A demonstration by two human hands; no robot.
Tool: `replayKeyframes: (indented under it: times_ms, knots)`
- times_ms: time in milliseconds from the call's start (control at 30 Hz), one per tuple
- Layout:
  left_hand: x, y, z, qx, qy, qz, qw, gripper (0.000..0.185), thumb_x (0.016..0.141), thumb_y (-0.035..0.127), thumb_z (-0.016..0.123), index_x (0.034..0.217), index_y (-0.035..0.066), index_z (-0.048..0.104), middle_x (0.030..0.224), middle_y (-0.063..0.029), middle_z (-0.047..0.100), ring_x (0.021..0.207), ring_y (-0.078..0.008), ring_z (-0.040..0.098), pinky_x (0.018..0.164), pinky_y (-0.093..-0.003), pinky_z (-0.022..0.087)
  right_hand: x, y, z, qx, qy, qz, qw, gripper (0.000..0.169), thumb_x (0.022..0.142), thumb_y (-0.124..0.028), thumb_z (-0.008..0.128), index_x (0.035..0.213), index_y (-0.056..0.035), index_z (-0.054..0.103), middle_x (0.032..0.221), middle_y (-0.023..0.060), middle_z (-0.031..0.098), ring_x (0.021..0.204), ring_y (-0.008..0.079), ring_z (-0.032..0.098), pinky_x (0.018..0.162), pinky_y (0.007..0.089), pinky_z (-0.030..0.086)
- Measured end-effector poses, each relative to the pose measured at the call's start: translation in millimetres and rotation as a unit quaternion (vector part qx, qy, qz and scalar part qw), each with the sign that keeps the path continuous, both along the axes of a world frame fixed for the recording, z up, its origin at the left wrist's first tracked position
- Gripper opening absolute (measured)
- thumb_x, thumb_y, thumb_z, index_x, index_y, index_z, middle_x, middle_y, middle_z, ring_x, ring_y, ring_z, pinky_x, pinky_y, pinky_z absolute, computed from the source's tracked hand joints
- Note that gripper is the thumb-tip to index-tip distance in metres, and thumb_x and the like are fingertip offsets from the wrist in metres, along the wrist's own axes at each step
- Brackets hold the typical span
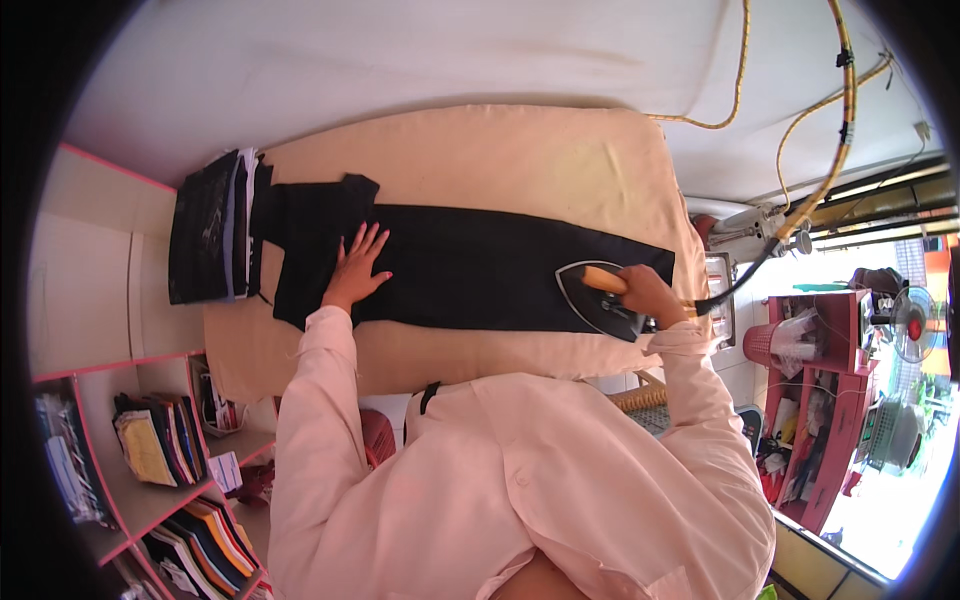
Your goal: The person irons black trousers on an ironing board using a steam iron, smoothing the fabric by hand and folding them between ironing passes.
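Black trousers (465,262) lie lengthwise across a table covered with beige cloth (525,157), the upper part at the left and the legs stretching right. My left hand (356,266) rests flat on the dark cloth near the upper part, fingers spread, holding nothing. My right hand (646,291) grips the wooden handle of a steam iron (592,296). The iron sits on the cloth near the right-hand end, its pointed tip towards the left. A dark hose (739,281) runs from behind the iron up to the right.
Folded garments (210,232) are stacked at the table's left end. Shelves with pink edging (157,510) hold folded clothes at the lower left. A yellow hose (847,127) hangs at the upper right. Farther right stand a pink cabinet (825,450) and a fan (915,322).
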State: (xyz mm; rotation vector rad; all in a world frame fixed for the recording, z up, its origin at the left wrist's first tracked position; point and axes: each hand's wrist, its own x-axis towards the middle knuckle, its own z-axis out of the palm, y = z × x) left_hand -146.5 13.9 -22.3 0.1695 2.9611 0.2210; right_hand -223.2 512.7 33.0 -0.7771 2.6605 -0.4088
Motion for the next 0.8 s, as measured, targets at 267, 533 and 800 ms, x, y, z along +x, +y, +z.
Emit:
replayKeyframes:
  times_ms: [267, 533, 800]
  knots:
    - [30, 8, 54, 0.049, 0.139, 0.131, 0.980, 0.071, 0.068, 0.013, 0.072, 0.130, 0.016, 0.037, 0.133, -0.0105, 0.034, 0.127, -0.0286, 0.026, 0.101, -0.0521, 0.023, 14, -129, -1, -0.015, -0.002, 0.075, 0.997, 0.021, 0.061, -0.008, 0.055, 0.079, -0.0041, 0.065, 0.075, 0.0178, 0.062, 0.077, 0.0341, 0.060, 0.073, 0.0413, 0.049]
    - [167, 21, -41, 0.656, 0.045, 0.595, 0.463, 0.022, 0.086, 0.016, 0.055, 0.106, 0.006, 0.052, 0.089, -0.0062, 0.058, 0.078, -0.0195, 0.059, 0.071, -0.0337, 0.051, 15, -195, -8, -0.009, 0.008, 0.057, 0.998, 0.053, 0.067, -0.013, 0.058, 0.117, -0.0025, 0.050, 0.109, 0.0213, 0.054, 0.089, 0.0343, 0.059, 0.078, 0.0391, 0.049]
    - [126, -45, -60, 0.634, 0.267, 0.578, 0.439, 0.030, 0.085, 0.019, 0.058, 0.109, 0.003, 0.049, 0.091, -0.0049, 0.056, 0.071, -0.0129, 0.054, 0.053, -0.0266, 0.042, 8, -194, -3, 0.024, -0.002, 0.091, 0.996, 0.074, 0.066, -0.012, 0.059, 0.134, -0.0051, 0.031, 0.124, 0.0247, 0.043, 0.097, 0.0386, 0.055, 0.083, 0.0397, 0.047]
